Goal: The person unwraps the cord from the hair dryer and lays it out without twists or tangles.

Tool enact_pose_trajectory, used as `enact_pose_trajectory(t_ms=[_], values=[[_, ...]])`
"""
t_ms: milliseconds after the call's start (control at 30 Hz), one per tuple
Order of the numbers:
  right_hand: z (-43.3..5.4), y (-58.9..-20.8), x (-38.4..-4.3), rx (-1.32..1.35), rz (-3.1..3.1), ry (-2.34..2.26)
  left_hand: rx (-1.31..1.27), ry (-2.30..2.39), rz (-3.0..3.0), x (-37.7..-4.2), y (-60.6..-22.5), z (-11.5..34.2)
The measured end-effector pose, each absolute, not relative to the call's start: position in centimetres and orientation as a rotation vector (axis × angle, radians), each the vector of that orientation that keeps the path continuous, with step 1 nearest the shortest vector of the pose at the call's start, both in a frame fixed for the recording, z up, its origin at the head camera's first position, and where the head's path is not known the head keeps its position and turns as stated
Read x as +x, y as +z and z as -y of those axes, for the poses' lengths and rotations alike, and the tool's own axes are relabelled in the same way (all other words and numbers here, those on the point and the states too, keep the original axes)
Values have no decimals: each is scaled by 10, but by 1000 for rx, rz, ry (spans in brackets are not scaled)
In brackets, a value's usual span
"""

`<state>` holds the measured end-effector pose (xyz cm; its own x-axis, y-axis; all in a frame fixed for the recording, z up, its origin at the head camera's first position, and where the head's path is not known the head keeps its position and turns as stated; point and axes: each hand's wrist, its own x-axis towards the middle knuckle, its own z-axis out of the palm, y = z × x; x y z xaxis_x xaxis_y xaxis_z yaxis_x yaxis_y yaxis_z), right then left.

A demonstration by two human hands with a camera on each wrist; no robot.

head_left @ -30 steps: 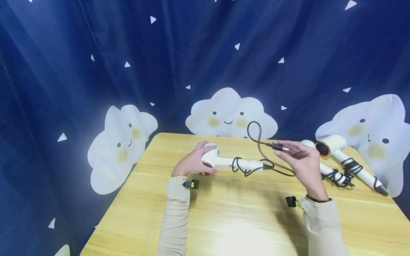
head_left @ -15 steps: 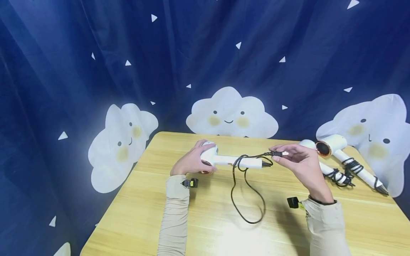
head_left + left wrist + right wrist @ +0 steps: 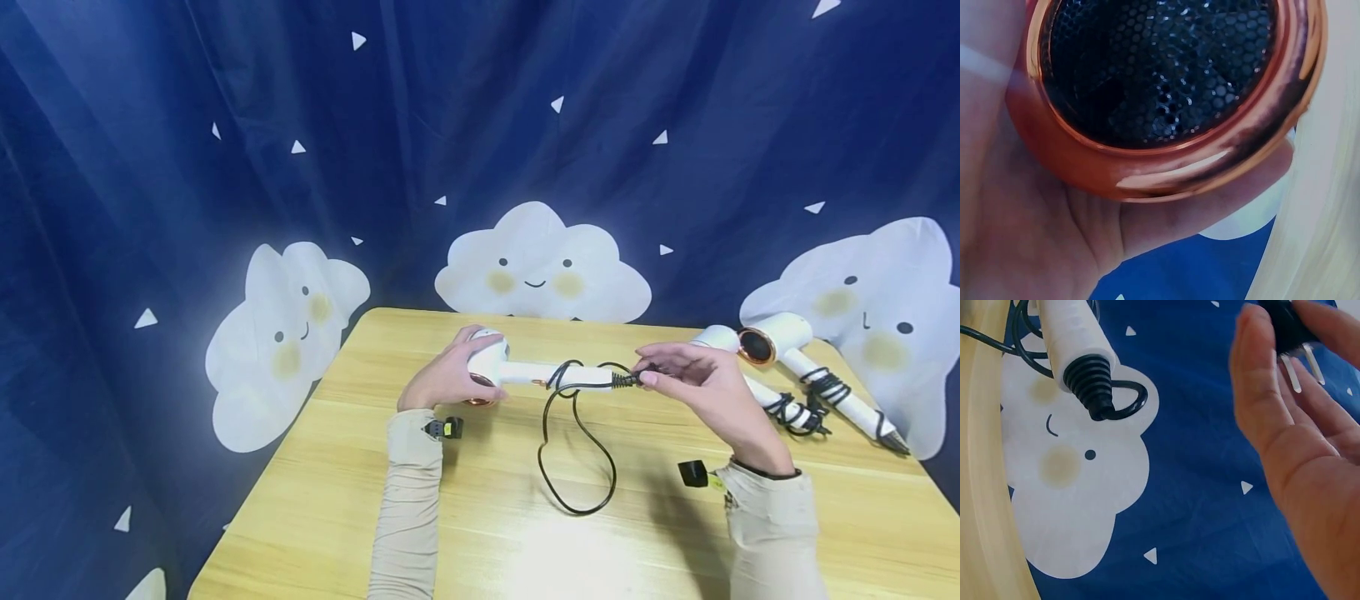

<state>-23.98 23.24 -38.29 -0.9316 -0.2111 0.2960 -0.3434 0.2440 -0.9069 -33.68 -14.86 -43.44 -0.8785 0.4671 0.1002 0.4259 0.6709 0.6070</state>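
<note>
My left hand (image 3: 444, 375) grips the head of a white hair dryer (image 3: 555, 375) whose handle points right. In the left wrist view the dryer's copper-coloured ring (image 3: 1172, 178) surrounds a dark honeycomb grille (image 3: 1179, 69), with my fingers curved about it. A black power cord (image 3: 611, 467) loops round the handle and hangs in a wide loop on the near side. At the end of the handle, my right hand (image 3: 705, 383) pinches the cord's plug (image 3: 1288, 328) between thumb and fingers. Two metal prongs show in the right wrist view, near the ribbed cord sleeve (image 3: 1089, 381).
Two more white hair dryers, one in front (image 3: 780, 408) and one farther right (image 3: 832, 387), lie at the table's right with cords wrapped round their handles. Behind the wooden table (image 3: 337, 500) hangs a blue curtain (image 3: 480, 125) printed with clouds and triangles.
The cord loop that stood above the handle now hangs on its near side. My right hand has shifted slightly with the plug; my left hand keeps its hold on the dryer head.
</note>
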Motion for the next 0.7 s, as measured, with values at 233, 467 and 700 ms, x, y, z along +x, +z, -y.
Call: enact_pose_trajectory(t_ms=[233,467,700], values=[[-241,-388,-242,616,2600,1772,754,996,-2824,-336,-435,150],[-240,-399,-252,852,2679,1818,755,994,-2833,-337,-435,151],[-238,-416,-265,1147,2670,1988,754,979,-2838,-337,-434,152]])
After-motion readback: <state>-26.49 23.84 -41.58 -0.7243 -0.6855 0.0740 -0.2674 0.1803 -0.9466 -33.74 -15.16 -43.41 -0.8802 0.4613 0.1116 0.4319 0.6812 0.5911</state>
